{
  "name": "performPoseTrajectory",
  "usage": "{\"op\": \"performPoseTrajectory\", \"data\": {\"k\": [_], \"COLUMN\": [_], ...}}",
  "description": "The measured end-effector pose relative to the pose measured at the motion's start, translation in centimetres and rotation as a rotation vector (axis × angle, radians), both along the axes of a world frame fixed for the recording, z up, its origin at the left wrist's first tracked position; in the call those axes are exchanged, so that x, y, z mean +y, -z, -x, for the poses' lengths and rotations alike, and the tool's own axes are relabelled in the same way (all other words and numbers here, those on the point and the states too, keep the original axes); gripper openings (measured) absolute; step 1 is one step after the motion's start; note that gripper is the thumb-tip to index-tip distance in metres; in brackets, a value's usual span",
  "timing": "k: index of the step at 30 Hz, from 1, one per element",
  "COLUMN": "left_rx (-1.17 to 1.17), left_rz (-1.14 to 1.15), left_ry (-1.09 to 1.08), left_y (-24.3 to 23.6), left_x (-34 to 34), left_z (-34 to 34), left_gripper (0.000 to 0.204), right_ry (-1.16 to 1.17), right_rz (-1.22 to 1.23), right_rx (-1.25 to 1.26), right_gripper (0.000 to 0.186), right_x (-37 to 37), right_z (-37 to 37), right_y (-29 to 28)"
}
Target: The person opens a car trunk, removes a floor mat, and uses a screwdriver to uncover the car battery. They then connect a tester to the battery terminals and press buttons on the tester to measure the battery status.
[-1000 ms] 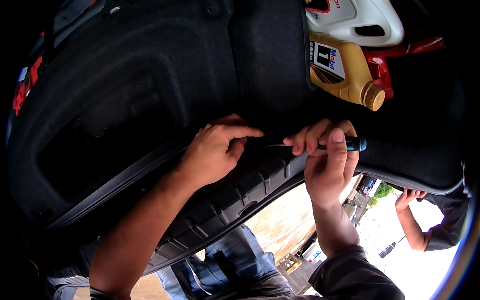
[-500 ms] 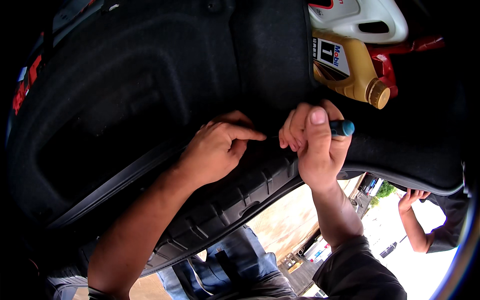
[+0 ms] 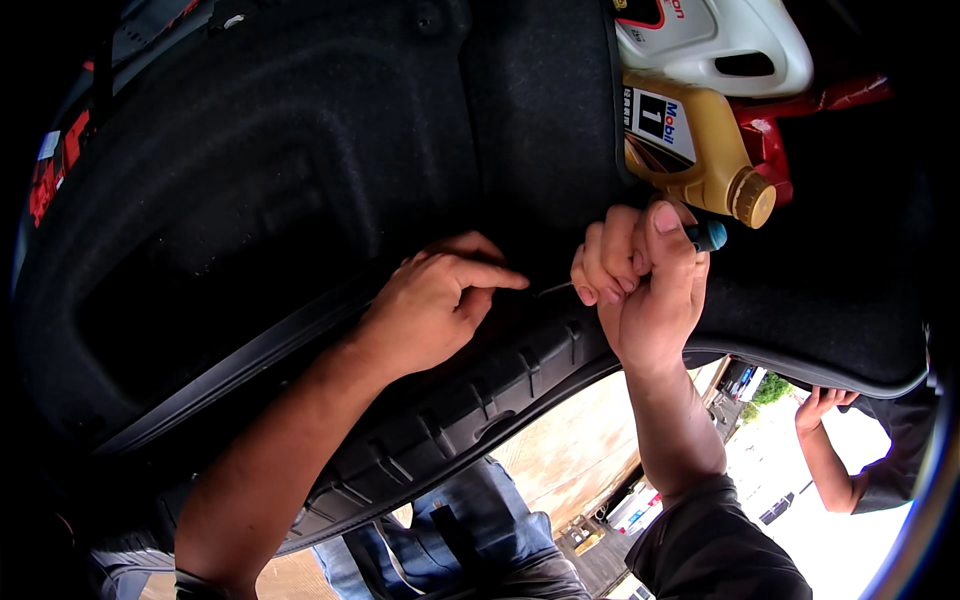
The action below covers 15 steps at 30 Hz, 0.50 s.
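Note:
My right hand [image 3: 650, 270] is closed around a screwdriver [image 3: 712, 236] with a dark handle and a blue-green end. Its thin shaft pokes out past my fingers on the left and slants down to the dark trim. Opposite the tip, my left hand [image 3: 430, 300] rests on the black trim, its index finger extended toward the shaft and the thumb tucked below. The other left fingers are curled, and anything in them is lost in the dark. Both hands work just above the ribbed black sill panel [image 3: 440, 425] of a car's boot.
A gold oil bottle [image 3: 715, 150] lies beyond my right hand, beside a white jug [image 3: 770, 45] and a red object [image 3: 768, 150]. Black carpet lining [image 3: 545, 100] surrounds the hollow at left. Another person's arm [image 3: 825, 450] rests near the right edge of the boot.
My right hand has shifted slightly right, and the screwdriver has tilted, handle end up, with more shaft showing. The left hand has hardly moved.

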<state>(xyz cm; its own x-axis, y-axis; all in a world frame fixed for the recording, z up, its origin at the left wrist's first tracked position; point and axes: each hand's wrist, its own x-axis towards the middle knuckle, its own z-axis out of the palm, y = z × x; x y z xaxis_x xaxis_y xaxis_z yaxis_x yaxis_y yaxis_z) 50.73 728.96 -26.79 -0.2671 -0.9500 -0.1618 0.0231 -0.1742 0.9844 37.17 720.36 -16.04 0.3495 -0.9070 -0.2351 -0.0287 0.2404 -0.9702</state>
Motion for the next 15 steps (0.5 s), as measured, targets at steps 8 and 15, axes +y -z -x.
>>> {"op": "performPoseTrajectory", "data": {"k": [8,15], "left_rx": [-0.001,-0.002], "left_rz": [0.008,0.015], "left_ry": [-0.005,-0.007], "left_y": [0.0,0.1], "left_x": [0.1,0.0], "left_z": [0.0,-0.1], "left_gripper": [0.036,0.036], "right_ry": [0.094,-0.042], "right_rz": [-0.13,0.19], "right_rx": [0.017,0.012], "right_gripper": [0.038,0.036], "right_x": [-0.4,2.4], "right_z": [-0.3,-0.1], "right_y": [0.3,0.4]}}
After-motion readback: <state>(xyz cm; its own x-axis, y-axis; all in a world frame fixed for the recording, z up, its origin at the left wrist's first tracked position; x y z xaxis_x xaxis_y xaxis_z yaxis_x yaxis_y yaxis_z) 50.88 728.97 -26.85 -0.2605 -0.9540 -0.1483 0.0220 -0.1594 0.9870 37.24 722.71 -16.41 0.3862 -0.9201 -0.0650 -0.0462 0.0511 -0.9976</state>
